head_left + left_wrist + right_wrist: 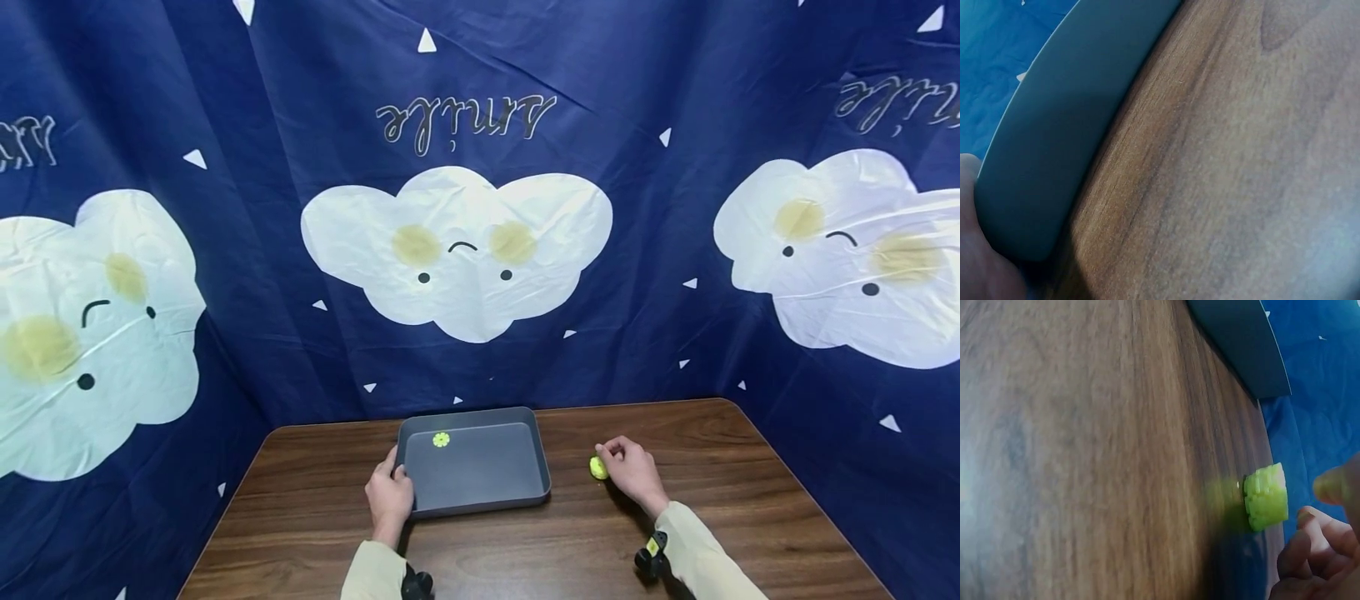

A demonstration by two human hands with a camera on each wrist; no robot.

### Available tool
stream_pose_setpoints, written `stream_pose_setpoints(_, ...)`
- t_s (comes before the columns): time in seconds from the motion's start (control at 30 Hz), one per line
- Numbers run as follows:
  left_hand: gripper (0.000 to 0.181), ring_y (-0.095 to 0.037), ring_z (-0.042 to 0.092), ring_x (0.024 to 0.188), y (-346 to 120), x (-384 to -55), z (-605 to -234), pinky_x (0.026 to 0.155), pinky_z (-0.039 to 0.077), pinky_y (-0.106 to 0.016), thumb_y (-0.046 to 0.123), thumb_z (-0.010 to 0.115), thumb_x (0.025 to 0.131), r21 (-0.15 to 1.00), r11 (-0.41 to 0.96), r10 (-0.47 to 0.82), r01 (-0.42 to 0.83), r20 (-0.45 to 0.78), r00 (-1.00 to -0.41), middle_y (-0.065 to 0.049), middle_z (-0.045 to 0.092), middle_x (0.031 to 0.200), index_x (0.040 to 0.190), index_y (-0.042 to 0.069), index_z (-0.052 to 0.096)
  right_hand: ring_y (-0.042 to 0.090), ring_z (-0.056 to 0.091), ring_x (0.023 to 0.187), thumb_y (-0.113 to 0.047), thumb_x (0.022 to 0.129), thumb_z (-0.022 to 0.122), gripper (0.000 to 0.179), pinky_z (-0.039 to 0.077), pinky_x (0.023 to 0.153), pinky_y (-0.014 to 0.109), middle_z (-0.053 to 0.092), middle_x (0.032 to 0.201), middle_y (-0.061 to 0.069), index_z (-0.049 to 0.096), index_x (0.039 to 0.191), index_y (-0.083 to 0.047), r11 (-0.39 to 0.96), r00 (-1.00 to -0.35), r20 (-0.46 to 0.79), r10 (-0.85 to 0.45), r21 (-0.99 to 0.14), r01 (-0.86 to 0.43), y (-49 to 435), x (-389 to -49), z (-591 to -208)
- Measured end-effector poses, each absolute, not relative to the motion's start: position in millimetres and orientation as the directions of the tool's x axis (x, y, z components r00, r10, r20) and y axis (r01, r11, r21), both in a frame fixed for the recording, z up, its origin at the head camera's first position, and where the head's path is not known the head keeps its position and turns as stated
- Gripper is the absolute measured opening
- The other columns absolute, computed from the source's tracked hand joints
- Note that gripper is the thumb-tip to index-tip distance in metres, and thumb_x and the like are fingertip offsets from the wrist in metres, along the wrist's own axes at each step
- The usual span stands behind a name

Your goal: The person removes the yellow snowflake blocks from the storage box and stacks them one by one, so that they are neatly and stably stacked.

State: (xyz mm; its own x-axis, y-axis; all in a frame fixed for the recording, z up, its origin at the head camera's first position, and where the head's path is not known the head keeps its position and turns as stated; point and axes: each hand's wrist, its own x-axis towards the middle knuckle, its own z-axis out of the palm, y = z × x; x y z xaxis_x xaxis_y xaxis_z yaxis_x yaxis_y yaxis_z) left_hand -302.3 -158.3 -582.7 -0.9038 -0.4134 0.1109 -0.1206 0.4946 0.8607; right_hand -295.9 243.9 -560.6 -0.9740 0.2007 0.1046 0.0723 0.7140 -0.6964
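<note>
My left hand [390, 498] grips the left side of a dark grey rectangular baking tray [480, 467]. In the left wrist view, fingers [982, 250] press round a corner of the tray wall [1066, 119]. Inside the tray, near its back left, lies a yellow-green flower-shaped disc [441, 439]. To the right of the tray, a short yellow-green stack [597, 468] with ridged, layered sides stands on the table. My right hand [632, 472] hovers beside this stack [1266, 497]. Its thumb [1332, 485] and loosely bent fingers are apart from the stack, with nothing visible between them.
The brown wood-grain table [510, 554] has rounded back corners. A blue cloth [465, 375] with white clouds hangs behind it and at both sides. A dark camera is strapped on each wrist, over light sleeves [701, 550].
</note>
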Motion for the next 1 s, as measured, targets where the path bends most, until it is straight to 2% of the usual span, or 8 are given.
stream_pose_setpoints(0.27, 0.044, -0.049, 0.056, 0.126, -155, -303, -582, 0.108, 0.044, -0.061, -0.001, 0.050, 0.099, 0.853, 0.514, -0.407, -0.090, 0.150, -0.901, -0.031, 0.061, 0.131, 0.143, 0.000, 0.055, 0.016, 0.052, 0.071, -0.031, 0.094, 0.068, 0.017, 0.039, 0.059, 0.030, 0.055, 0.078, -0.001, 0.069, 0.094, -0.013, 0.770, -0.949, 0.240, 0.205, -0.638, 0.005, 218, -302, -548)
stream_pose_setpoints(0.37, 0.044, -0.050, 0.056, 0.125, -155, -302, -583, 0.107, 0.045, -0.061, -0.002, 0.050, 0.098, 0.852, 0.516, -0.414, -0.085, 0.161, -0.896, -0.031, 0.062, 0.129, 0.142, -0.001, 0.057, 0.016, 0.054, 0.072, -0.030, 0.093, 0.071, 0.014, 0.042, 0.060, 0.032, 0.055, 0.079, -0.002, 0.069, 0.092, -0.016, 0.780, -0.939, 0.298, 0.169, -0.623, -0.057, 197, -311, -538)
stream_pose_setpoints(0.57, 0.045, -0.049, 0.056, 0.126, -158, -302, -584, 0.108, 0.044, -0.061, 0.000, 0.050, 0.099, 0.855, 0.510, -0.419, -0.100, 0.145, -0.896, -0.031, 0.061, 0.131, 0.143, 0.001, 0.056, 0.014, 0.056, 0.073, -0.031, 0.091, 0.072, 0.011, 0.045, 0.060, 0.032, 0.057, 0.080, -0.004, 0.070, 0.090, -0.020, 0.794, -0.941, 0.332, 0.058, -0.587, -0.159, 142, -333, -513)
stream_pose_setpoints(0.73, 0.045, -0.049, 0.055, 0.126, -160, -303, -585, 0.107, 0.044, -0.061, 0.001, 0.050, 0.099, 0.852, 0.511, -0.425, -0.112, 0.137, -0.895, -0.030, 0.061, 0.132, 0.144, 0.002, 0.056, 0.015, 0.059, 0.074, -0.028, 0.090, 0.071, 0.011, 0.048, 0.059, 0.034, 0.061, 0.081, -0.003, 0.070, 0.094, -0.018, 0.804, -0.957, 0.288, -0.037, -0.560, -0.200, 94, -349, -503)
stream_pose_setpoints(0.83, 0.045, -0.049, 0.055, 0.127, -160, -303, -585, 0.107, 0.044, -0.061, 0.000, 0.050, 0.099, 0.849, 0.518, -0.416, -0.104, 0.144, -0.898, -0.030, 0.061, 0.132, 0.143, 0.001, 0.056, 0.019, 0.065, 0.079, -0.028, 0.088, 0.072, 0.015, 0.053, 0.063, 0.038, 0.068, 0.088, 0.001, 0.071, 0.099, -0.018, 0.823, -0.971, 0.224, -0.082, -0.534, -0.193, 69, -356, -509)
stream_pose_setpoints(1.0, 0.045, -0.049, 0.055, 0.127, -159, -302, -584, 0.108, 0.044, -0.061, 0.000, 0.050, 0.098, 0.851, 0.518, -0.415, -0.092, 0.155, -0.897, -0.030, 0.061, 0.133, 0.142, 0.001, 0.057, 0.030, 0.070, 0.104, -0.028, 0.090, 0.071, 0.035, 0.058, 0.084, 0.046, 0.073, 0.116, 0.011, 0.069, 0.122, -0.013, 0.843, -0.973, 0.068, -0.223, -0.488, -0.227, 33, -355, -525)
